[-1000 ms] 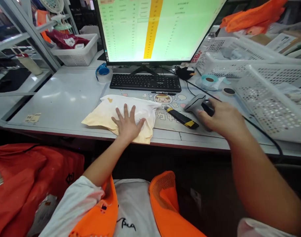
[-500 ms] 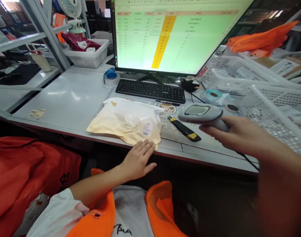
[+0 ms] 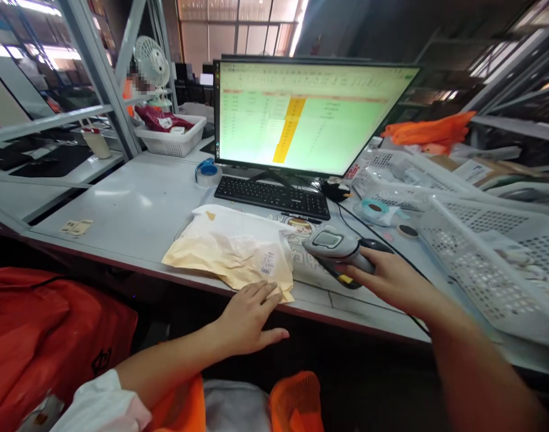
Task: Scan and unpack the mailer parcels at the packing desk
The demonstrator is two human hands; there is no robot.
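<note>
My left hand (image 3: 251,316) lies with its fingers stretched out on the near edge of a white and cream mailing bag (image 3: 231,243). The bag rests on the desk and carries a small barcode label (image 3: 266,263) near its right side. My right hand (image 3: 386,276) is wrapped round the handle of a grey barcode scanner (image 3: 335,245), head pointing left. Below the scanner, a black and yellow utility knife (image 3: 348,280) is partly covered by it. A black computer mouse (image 3: 375,245) shows just behind the right hand.
Behind the bag are a black keyboard (image 3: 272,197) and a lit monitor (image 3: 301,120) showing a spreadsheet. A blue tape roll (image 3: 206,171) stands left of the keyboard. White plastic baskets (image 3: 485,264) crowd the right side. A red bag (image 3: 53,342) sits below the desk at left.
The scanner in my right hand has moved left and lower over the desk, now covering much of the knife. My left hand stays on the bag. The view has tilted up.
</note>
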